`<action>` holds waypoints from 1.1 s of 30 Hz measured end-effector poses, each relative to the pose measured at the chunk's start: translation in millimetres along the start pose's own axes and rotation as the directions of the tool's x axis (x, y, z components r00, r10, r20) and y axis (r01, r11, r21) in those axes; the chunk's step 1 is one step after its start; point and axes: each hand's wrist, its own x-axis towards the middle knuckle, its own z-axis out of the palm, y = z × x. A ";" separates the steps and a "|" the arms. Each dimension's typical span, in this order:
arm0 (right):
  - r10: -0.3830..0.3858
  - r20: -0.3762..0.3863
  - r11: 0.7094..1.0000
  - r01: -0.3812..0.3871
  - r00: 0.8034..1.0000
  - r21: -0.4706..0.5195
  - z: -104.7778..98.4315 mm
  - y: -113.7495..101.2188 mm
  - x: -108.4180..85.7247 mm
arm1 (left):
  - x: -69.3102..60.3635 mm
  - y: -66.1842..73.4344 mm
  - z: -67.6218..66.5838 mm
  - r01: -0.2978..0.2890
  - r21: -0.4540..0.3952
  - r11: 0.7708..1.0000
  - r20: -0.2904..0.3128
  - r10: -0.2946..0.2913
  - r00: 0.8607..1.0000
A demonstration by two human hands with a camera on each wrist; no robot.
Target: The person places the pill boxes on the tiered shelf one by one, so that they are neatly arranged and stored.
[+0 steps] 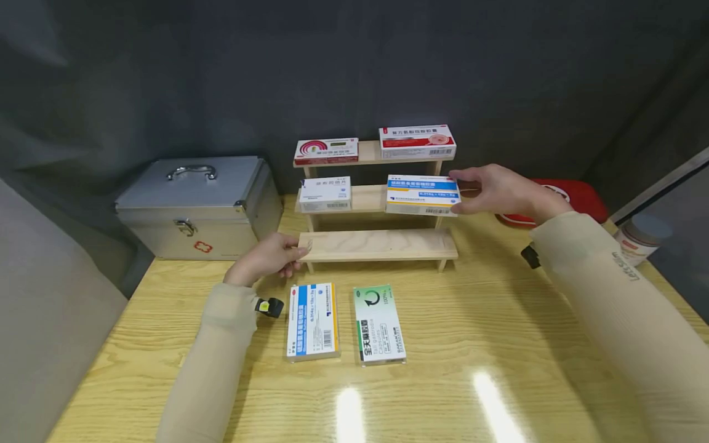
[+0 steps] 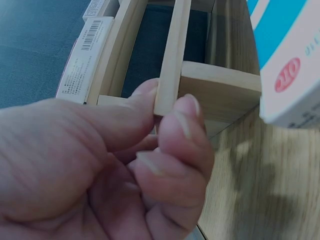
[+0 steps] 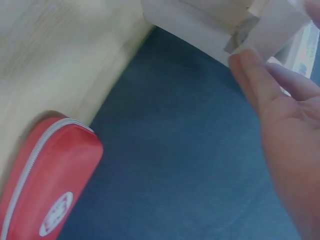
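Observation:
A three-step wooden display rack (image 1: 382, 243) stands on the table. Thumb and fingers of my left hand (image 1: 270, 255) pinch the left end of its lowest board, seen close up in the left wrist view. On the middle step's right end sits a blue-and-white medicine box (image 1: 422, 192), its right end held between the thumb and fingers of my right hand (image 1: 490, 189). A small white box (image 1: 325, 192) occupies that step's left side. Up on the top step are a red-and-white box (image 1: 327, 149) at left and another red-and-white box (image 1: 416, 140) at right.
In front of the rack lie a second blue-and-white box (image 1: 312, 321) and a green-and-white capsule box (image 1: 380, 325). A silver metal case (image 1: 194, 209) stands at left. To the right are a red zip pouch (image 3: 55, 175) and a lidded bottle (image 1: 642, 237). Dark cloth (image 1: 354, 61) hangs behind.

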 end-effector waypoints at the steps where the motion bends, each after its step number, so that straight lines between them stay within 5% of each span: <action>1: 0.003 -0.003 1.000 -0.003 1.000 0.019 0.0 1.7 0.6 | 0.6 -0.2 -0.2 -0.001 0.000 1.000 0.000 0.001 1.000; 16: -0.079 -0.008 0.965 0.078 0.997 0.249 5.3 17.7 10.4 | 0.2 0.2 -0.4 0.003 0.001 1.000 0.006 -0.003 1.000; 33: -0.087 0.000 0.946 0.083 0.996 0.312 10.5 19.7 13.4 | -0.1 2.2 0.8 -0.011 -0.013 1.000 0.001 0.011 1.000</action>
